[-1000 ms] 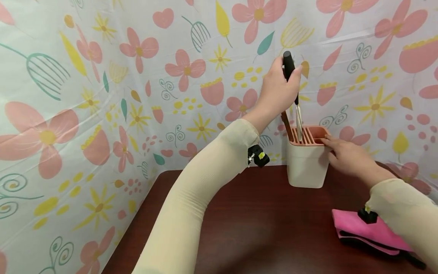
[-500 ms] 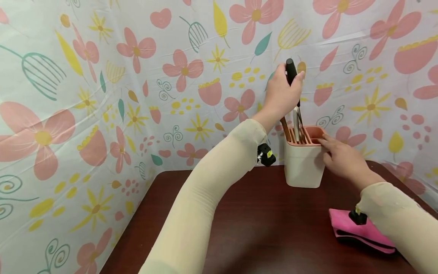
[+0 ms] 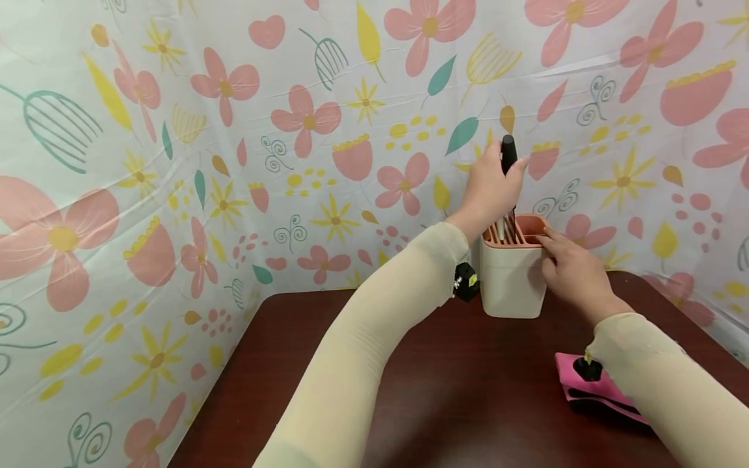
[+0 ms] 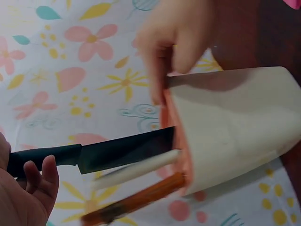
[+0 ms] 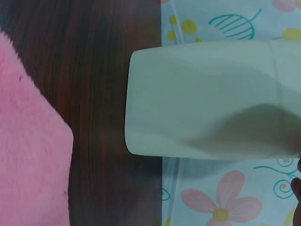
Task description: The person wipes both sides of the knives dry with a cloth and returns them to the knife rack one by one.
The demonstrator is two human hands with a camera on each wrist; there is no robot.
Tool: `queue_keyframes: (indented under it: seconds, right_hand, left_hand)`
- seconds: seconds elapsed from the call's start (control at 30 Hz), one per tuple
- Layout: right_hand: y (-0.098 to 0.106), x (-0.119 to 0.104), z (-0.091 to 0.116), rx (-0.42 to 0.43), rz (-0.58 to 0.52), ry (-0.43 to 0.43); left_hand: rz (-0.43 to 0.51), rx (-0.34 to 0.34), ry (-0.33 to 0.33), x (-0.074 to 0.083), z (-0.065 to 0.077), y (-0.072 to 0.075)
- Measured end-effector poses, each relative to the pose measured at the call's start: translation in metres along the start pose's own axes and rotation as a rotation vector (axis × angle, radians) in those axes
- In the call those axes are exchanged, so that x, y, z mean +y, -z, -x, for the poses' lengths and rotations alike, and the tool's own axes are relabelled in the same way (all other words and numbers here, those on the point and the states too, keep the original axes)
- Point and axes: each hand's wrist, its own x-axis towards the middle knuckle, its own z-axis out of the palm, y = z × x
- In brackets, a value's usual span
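My left hand [image 3: 493, 185] grips the black handle of a kitchen knife [image 4: 127, 148], upright over the knife holder [image 3: 512, 283]. The lower part of its dark blade is hidden inside a slot. This holder is cream-white with a slotted orange top. A white stick-like handle [image 4: 136, 169] and a brown wooden handle [image 4: 136, 200] stick out beside the blade. On the holder's right corner, my right hand [image 3: 576, 273] holds the rim, fingers over the edge and thumb outside. The right wrist view mostly shows the holder's pale side wall [image 5: 202, 99].
A folded pink fluffy cloth [image 3: 597, 383] with black edging lies at the right, under the right forearm. The dark wooden table [image 3: 456, 390] ends against a flower-printed curtain [image 3: 351, 227] close behind the holder. An open orange compartment [image 3: 531, 225] takes up the holder's right side.
My left hand has come down with the knife, and more of the blade is inside the slot. The right hand has stayed on the holder's rim. The head view has shifted slightly.
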Motion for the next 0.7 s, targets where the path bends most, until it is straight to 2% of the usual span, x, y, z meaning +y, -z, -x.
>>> queue_keyframes:
  seconds: [0.23, 0.47, 0.7]
  right_hand:
    - [0.0, -0.001, 0.001, 0.025, -0.004, -0.02]
    - [-0.002, -0.003, 0.002, 0.031, -0.011, -0.03]
    - [-0.001, -0.004, 0.002, 0.041, -0.013, -0.027]
  left_hand:
    - [-0.028, -0.01, 0.039, -0.02, 0.005, -0.023]
    - [-0.04, -0.047, 0.077, -0.035, 0.012, -0.035]
    - [-0.035, -0.074, 0.053, -0.046, 0.017, -0.048]
